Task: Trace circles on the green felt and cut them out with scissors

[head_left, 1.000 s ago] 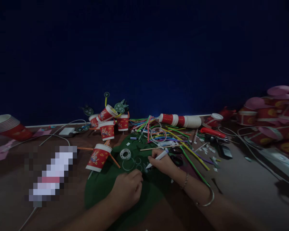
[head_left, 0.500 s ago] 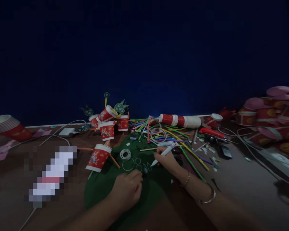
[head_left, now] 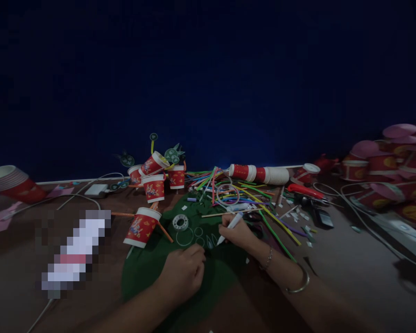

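Note:
My right hand grips a white marker pen close to its tip, which points down and left at the green sheet. White outlines are drawn on that sheet: circles and narrow leaf-like shapes, with the pen's tip beside the rightmost one. Curled into a loose fist, my left hand rests on the sheet just below the outlines, and nothing shows in its fingers. A pale ring with small holes lies on the sheet beyond the circles.
Red paper cups with straws stand at the left behind the sheet. Colourful straws are heaped beyond my right hand, near stacked cups, paper scraps and a red-handled tool. More cups and cables lie at the sides.
My right hand has shifted slightly left, and the pen stands a bit steeper, its tip a little lower along the rightmost leaf shape. My left hand has stayed put.

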The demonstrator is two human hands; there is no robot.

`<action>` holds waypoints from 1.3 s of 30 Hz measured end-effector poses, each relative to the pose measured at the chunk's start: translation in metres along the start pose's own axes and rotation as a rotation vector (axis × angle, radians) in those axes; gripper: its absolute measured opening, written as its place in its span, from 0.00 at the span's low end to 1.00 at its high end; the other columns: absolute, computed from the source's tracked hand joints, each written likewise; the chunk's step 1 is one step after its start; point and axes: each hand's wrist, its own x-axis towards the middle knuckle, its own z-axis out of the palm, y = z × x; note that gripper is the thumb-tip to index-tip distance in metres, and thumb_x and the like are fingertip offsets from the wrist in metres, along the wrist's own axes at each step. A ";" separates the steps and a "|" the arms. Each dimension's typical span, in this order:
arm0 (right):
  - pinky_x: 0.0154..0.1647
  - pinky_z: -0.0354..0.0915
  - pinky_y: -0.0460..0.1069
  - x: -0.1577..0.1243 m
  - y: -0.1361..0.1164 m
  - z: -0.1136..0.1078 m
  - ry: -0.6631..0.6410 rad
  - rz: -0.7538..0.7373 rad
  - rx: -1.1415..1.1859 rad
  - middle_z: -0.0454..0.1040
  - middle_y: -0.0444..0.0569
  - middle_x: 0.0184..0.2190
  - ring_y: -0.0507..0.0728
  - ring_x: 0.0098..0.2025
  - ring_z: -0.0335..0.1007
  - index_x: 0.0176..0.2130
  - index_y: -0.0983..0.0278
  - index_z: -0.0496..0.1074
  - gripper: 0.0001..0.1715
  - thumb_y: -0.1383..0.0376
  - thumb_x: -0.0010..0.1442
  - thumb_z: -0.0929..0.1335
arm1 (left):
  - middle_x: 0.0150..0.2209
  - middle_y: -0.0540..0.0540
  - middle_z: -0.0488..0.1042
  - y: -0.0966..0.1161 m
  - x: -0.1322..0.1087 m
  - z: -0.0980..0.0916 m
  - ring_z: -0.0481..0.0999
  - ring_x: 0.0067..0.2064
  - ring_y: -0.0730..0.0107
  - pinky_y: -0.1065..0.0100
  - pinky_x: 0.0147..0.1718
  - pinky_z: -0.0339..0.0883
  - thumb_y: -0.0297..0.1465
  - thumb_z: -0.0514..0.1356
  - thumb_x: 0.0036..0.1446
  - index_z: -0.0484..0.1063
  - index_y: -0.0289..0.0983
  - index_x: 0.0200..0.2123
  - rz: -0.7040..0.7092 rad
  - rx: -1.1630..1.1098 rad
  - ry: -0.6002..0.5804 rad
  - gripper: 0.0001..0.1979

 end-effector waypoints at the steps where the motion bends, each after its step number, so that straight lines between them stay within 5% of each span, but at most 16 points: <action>1: 0.12 0.49 0.41 0.000 0.000 0.000 -0.002 0.000 -0.002 0.54 0.36 0.11 0.48 0.13 0.57 0.15 0.61 0.53 0.12 0.67 0.41 0.63 | 0.33 0.49 0.76 0.000 0.000 0.000 0.75 0.29 0.71 0.71 0.27 0.66 0.21 0.49 0.48 0.70 0.38 0.29 -0.003 0.000 -0.003 0.12; 39: 0.15 0.50 0.42 0.004 0.006 0.002 0.074 -0.011 0.000 0.57 0.36 0.10 0.48 0.14 0.57 0.17 0.61 0.54 0.12 0.65 0.44 0.64 | 0.34 0.48 0.76 -0.001 -0.001 0.001 0.75 0.30 0.73 0.73 0.29 0.67 0.21 0.50 0.48 0.70 0.38 0.29 0.001 -0.008 0.014 0.11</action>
